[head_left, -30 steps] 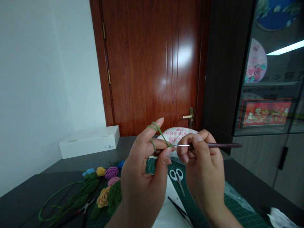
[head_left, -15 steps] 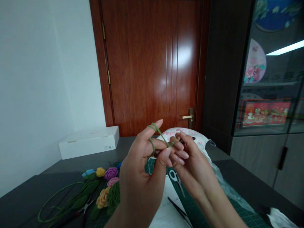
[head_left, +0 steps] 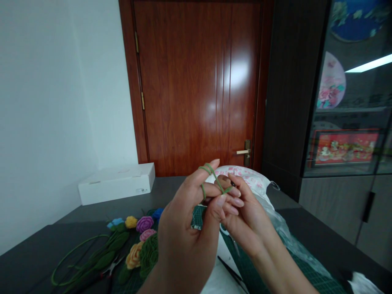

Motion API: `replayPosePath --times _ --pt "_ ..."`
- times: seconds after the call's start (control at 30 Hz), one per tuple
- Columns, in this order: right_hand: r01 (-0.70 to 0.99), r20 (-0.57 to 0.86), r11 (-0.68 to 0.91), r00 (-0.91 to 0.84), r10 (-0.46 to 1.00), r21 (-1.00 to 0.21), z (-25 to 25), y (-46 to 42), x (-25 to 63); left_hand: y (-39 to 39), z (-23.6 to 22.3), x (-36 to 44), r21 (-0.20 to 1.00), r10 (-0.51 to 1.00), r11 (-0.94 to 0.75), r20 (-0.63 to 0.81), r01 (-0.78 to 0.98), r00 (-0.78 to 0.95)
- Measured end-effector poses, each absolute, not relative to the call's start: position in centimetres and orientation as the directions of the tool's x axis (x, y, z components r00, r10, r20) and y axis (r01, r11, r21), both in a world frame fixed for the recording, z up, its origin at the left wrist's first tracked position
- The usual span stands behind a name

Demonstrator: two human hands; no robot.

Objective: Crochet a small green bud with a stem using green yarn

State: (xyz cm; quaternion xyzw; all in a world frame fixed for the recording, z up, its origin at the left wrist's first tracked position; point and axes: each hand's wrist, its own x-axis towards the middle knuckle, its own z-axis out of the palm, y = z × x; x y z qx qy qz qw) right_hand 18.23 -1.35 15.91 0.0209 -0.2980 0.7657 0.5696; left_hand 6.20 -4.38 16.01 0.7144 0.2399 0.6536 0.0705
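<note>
Green yarn loops around the raised index finger of my left hand and passes by another finger. The thumb and middle finger of that hand pinch the yarn where it forms a small worked piece. My right hand is closed around a crochet hook, of which just a bit of dark handle shows; its tip is hidden at the yarn. Both hands touch at the fingertips, raised above the table.
Crocheted flowers, a bundle of green yarn and pliers lie at left. Beneath the hands are a green cutting mat, partly hidden scissors and black tweezers. A white box and a printed bag stand behind.
Both hands have shifted slightly right in view. My left index finger leans further right, and the metal shaft of the crochet hook, visible before, is now hidden at the yarn.
</note>
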Motion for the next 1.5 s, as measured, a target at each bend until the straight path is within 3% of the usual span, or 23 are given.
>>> replayPosePath --times 0.27,0.47,0.6,0.77,0.87,0.93,1.03,1.13,1.3,1.4,1.5 --pt "-0.875 0.397 -0.042 -0.261 0.88 -0.482 15.8 -1.4 18.0 -4.5 15.9 6.3 0.399 0.418 -0.888 0.907 0.23 0.043" --pt "-0.846 0.455 0.142 -0.127 0.881 -0.513 15.9 -1.9 17.7 -4.4 16.0 6.3 0.399 0.416 -0.891 0.909 0.218 0.036" --pt "-0.803 0.571 0.28 -0.089 0.816 -0.525 16.0 -2.0 18.0 -4.6 16.3 6.2 0.517 0.524 -0.845 0.852 0.132 0.016" --pt "-0.688 0.724 0.493 -0.069 0.687 -0.533 15.8 -1.5 18.6 -4.4 16.8 6.0 0.68 0.673 -0.707 0.731 -0.194 0.108" --pt "-0.453 0.849 0.769 0.047 0.526 -0.451 15.5 -1.4 19.2 -4.1 17.1 5.9 0.701 0.699 -0.633 0.7 -0.327 0.148" --pt "-0.129 0.94 0.947 0.138 0.311 -0.295 15.1 -1.6 19.6 -4.0 17.1 6.1 0.717 0.722 -0.582 0.673 -0.385 0.161" --pt "0.335 0.996 0.942 0.09 -0.007 -0.023 14.5 -2.0 20.3 -4.1 16.8 6.7 0.738 0.759 -0.499 0.625 -0.455 0.182" --pt "0.493 0.994 0.865 0.014 -0.11 0.088 14.1 -2.2 20.9 -4.3 16.5 7.1 0.752 0.784 -0.444 0.589 -0.488 0.195" --pt "0.455 0.956 0.856 0.032 -0.29 0.245 13.8 -1.6 20.7 -4.3 16.8 6.9 0.8 0.769 -0.202 0.486 -0.564 0.414" --pt "0.299 0.95 0.935 0.184 -0.25 0.188 13.8 -1.3 20.0 -4.3 17.0 6.9 0.796 0.743 -0.145 0.48 -0.587 0.468" --pt "0.183 0.955 0.981 0.271 -0.12 0.071 14.1 -1.4 19.4 -4.3 16.8 6.9 0.78 0.737 -0.247 0.537 -0.576 0.41"
